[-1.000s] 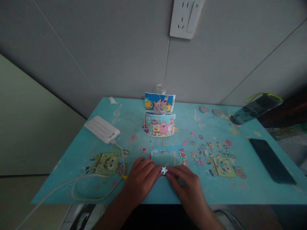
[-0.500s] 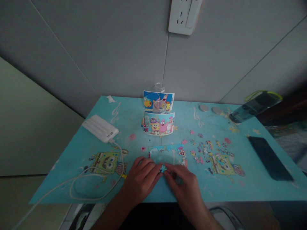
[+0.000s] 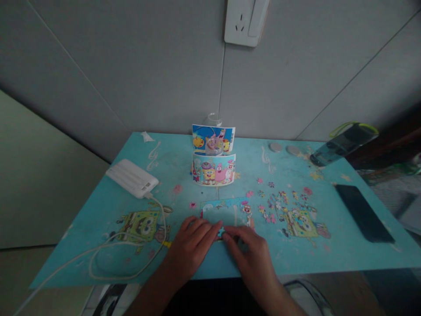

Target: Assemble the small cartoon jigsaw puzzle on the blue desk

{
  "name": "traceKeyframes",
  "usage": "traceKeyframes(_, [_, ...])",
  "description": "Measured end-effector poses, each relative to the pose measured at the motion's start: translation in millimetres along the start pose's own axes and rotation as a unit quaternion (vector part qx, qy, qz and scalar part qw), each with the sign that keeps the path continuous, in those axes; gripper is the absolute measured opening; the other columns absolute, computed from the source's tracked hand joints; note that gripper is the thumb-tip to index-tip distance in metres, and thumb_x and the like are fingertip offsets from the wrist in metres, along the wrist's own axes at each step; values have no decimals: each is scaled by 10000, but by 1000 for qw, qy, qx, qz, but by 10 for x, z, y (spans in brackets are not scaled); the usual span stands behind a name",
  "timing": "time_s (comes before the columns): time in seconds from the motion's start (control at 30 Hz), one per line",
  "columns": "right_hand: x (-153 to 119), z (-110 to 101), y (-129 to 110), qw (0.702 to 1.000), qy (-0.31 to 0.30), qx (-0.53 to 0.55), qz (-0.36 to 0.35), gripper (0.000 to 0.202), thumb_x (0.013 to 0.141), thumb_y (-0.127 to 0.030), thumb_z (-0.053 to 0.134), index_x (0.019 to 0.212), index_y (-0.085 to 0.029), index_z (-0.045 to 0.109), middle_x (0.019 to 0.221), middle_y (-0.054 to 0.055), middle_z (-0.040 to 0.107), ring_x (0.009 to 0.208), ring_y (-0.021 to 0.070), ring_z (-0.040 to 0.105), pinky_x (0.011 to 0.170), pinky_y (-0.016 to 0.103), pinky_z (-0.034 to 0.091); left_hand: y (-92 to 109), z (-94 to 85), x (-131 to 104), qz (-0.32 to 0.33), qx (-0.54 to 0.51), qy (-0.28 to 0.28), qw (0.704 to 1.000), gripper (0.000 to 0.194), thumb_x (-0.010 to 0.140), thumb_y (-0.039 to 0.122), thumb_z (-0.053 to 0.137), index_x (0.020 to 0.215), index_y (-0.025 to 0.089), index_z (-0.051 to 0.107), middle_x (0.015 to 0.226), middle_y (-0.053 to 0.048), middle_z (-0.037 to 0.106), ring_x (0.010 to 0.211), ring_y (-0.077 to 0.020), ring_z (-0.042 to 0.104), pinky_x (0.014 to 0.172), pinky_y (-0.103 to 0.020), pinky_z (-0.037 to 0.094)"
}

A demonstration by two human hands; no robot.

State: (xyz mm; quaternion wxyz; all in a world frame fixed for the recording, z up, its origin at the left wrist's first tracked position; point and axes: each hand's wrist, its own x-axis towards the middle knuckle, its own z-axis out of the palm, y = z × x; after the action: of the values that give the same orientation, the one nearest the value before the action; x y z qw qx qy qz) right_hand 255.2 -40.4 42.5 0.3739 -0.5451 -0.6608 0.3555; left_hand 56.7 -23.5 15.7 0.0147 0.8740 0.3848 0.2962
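A small light-blue jigsaw piece (image 3: 221,232) sits between my fingertips at the near edge of a partly assembled puzzle border (image 3: 226,202). My right hand (image 3: 251,248) pinches the piece with thumb and index finger. From the other side, my left hand (image 3: 194,243) lies over the border's near left part, fingers stretched and index fingertip beside the piece; its thumb is mostly hidden. The border shows cartoon figures along its right side, and my hands cover much of its near edge. Loose jigsaw pieces (image 3: 278,202) lie scattered to the right.
Behind the puzzle stands a curved cartoon picture sheet (image 3: 213,170) with a clear container (image 3: 214,147). On the left are a white power bank (image 3: 132,178) and its looping cable (image 3: 162,219). A dark phone (image 3: 364,213) and a bottle (image 3: 344,144) are on the right.
The piece has turned and come down against the puzzle's near edge. My left index finger has stretched out a little. The whole view has shifted slightly.
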Motion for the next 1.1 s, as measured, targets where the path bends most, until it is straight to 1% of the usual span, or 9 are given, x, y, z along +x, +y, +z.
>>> traceKeyframes(0.17, [19,-4,7,1000,1,21,20,110,954,-241,647,974,-250,755,898,11,761,796,173,692,764,298,533,-10,-3,-13,-1,-6,-10,1000,331,1044,127,467,1350,127,594,1029,-80,722,992,-220,639,974,-429,428])
traceKeyframes(0.3, [23,8,8,998,-9,48,39,152,957,-245,643,1063,-260,750,900,5,761,787,164,686,751,286,537,-10,-7,-23,-4,-10,-5,1000,332,1053,136,441,1347,136,596,1028,-74,723,997,-216,639,981,-426,427])
traceKeyframes(0.37, [28,13,1,998,-15,59,33,202,961,-250,639,1132,-270,745,941,11,768,806,165,689,771,292,546,-9,-11,-16,-6,-17,-1,1000,315,1055,137,439,1317,136,613,1016,-68,723,989,-211,641,975,-420,429])
traceKeyframes(0.47, [43,15,-4,998,-18,61,14,224,959,-246,643,1144,-283,763,980,19,779,818,168,697,787,302,555,-7,-15,2,-16,-25,13,999,269,1036,120,480,1248,137,644,986,-58,723,961,-204,646,956,-413,433])
traceKeyframes(0.53, [51,15,-1,998,-5,61,14,209,948,-238,655,1110,-282,780,947,16,781,797,167,697,768,296,559,1,-19,12,-23,-31,22,999,253,1014,114,530,1237,139,647,977,-55,724,950,-205,648,955,-415,433])
traceKeyframes(0.6, [52,16,2,998,10,60,24,198,937,-236,669,1089,-279,788,901,8,779,761,161,691,734,282,560,13,-24,15,-26,-40,24,999,272,993,144,588,1260,137,635,988,-62,724,962,-214,651,964,-424,434])
traceKeyframes(0.7, [41,13,1,998,11,58,33,203,929,-235,684,1094,-287,790,891,-3,781,760,157,696,735,276,561,26,-35,13,-27,-42,20,999,321,974,209,643,1286,136,623,1002,-74,725,980,-228,656,978,-435,437])
traceKeyframes(0.97, [-1,-15,-5,998,-14,62,22,226,947,-256,677,1142,-307,778,956,5,786,818,169,718,781,298,564,15,-50,16,-32,-34,19,999,307,980,172,620,1286,142,625,990,-70,731,959,-224,661,949,-425,455])
traceKeyframes(1.1, [-3,-25,-18,998,-9,56,15,226,940,-262,689,1145,-295,778,901,1,776,780,162,704,751,290,557,28,-59,19,-33,-32,13,999,320,986,177,609,1303,134,606,984,-72,727,957,-227,655,941,-430,458])
